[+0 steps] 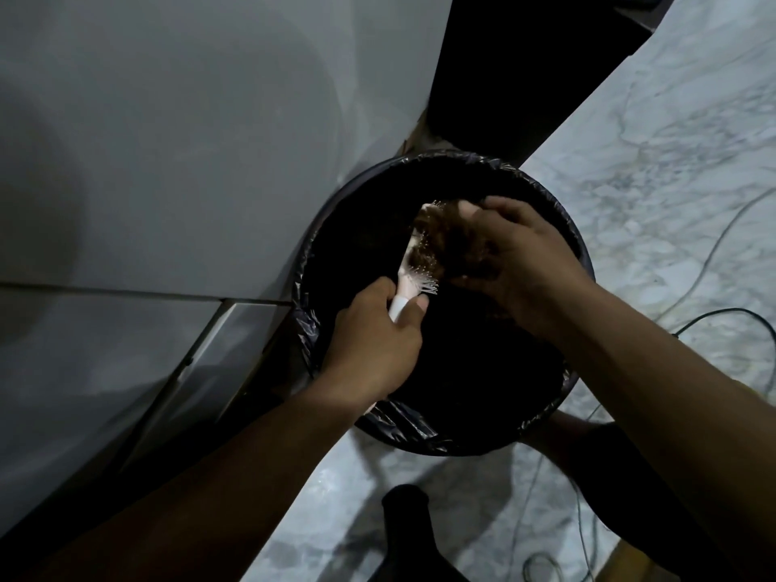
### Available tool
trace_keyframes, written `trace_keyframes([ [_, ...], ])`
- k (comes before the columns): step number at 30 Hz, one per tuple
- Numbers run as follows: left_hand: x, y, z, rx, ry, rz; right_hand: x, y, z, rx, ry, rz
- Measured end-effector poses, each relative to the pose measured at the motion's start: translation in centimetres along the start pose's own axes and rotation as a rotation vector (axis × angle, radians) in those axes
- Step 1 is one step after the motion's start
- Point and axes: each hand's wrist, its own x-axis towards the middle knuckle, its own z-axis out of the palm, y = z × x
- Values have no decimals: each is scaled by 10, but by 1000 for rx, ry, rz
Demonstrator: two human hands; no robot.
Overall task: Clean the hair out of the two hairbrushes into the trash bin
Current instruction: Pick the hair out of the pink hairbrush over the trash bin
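Note:
A white hairbrush [413,274] is held over the open trash bin [541,191], which is round and lined with a black bag. My left hand [373,346] grips the brush by its handle. A clump of brown hair [445,241] covers most of the bristles. My right hand [520,258] is closed on that hair at the brush head. Only one brush can be seen; the inside of the bin is too dark to read.
A grey wall [168,140] rises at the left, close against the bin. The floor is pale marble [672,140]. Thin cables [714,321] trail across it at the right. A dark object [407,527] sits on the floor near me.

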Motion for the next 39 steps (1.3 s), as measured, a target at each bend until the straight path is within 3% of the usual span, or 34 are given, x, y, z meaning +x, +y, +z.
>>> trace_keyframes([
  [7,-10,8,0,173,-14,94,-1,6,-2,-116,113,-162],
  [10,-6,7,-2,184,3,67,1,8,0,-134,128,-161],
  [17,-3,9,-5,195,25,67,0,1,7,69,93,-48],
  [21,-6,8,-3,220,40,74,-8,4,4,-122,-86,-100],
  [26,-7,7,-1,277,48,112,-7,12,4,-272,-6,-203],
  [30,-7,8,-1,285,32,137,-6,10,2,-201,38,-199],
  [39,-1,8,-6,330,106,144,-3,4,8,97,8,-7],
])
